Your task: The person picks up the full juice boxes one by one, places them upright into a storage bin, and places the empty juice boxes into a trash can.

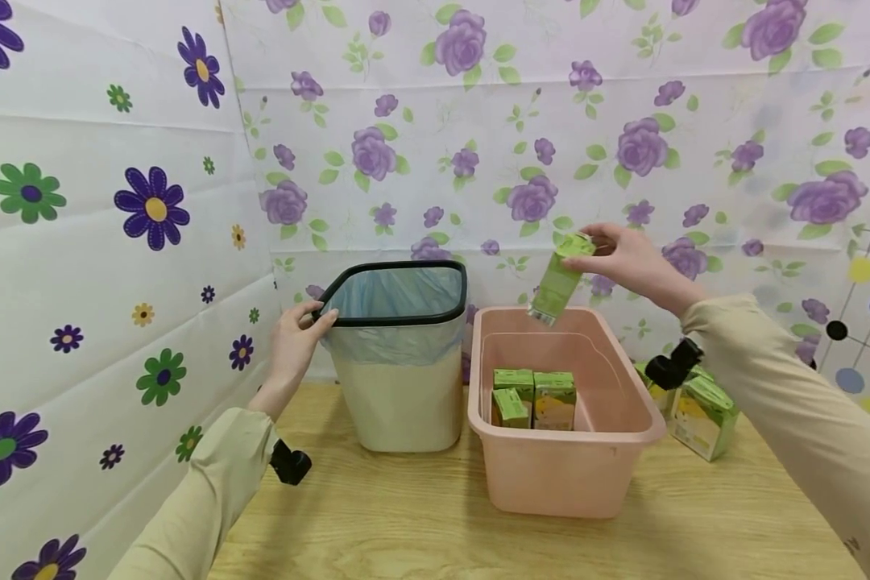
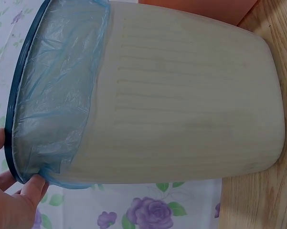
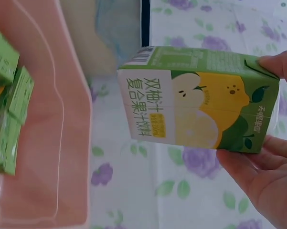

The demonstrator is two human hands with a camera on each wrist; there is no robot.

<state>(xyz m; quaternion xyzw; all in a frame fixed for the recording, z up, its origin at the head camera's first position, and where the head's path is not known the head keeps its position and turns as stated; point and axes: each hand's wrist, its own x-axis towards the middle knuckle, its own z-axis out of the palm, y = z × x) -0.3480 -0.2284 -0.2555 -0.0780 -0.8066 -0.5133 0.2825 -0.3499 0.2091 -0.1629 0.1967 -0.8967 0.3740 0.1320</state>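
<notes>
My right hand [image 1: 623,258] holds a green juice carton [image 1: 557,282] by one end, tilted, above the far part of a pink plastic tub [image 1: 551,475]. In the right wrist view that carton [image 3: 196,100] shows printed fruit on its front, with thumb and fingers pinching its end. Several similar juice cartons [image 1: 554,395] stand inside the tub. On the left, my left hand [image 1: 296,342] grips the black rim of a cream trash bin [image 1: 406,403] lined with a blue plastic bag [image 1: 399,346]. The left wrist view shows fingers [image 2: 34,188] against the bag's folded edge.
More juice cartons [image 1: 703,415] stand on the wooden table [image 1: 377,515] to the right of the tub, partly behind my right forearm. Flower-patterned sheets [image 1: 420,161] cover the wall behind and the left side. The bin and tub stand side by side.
</notes>
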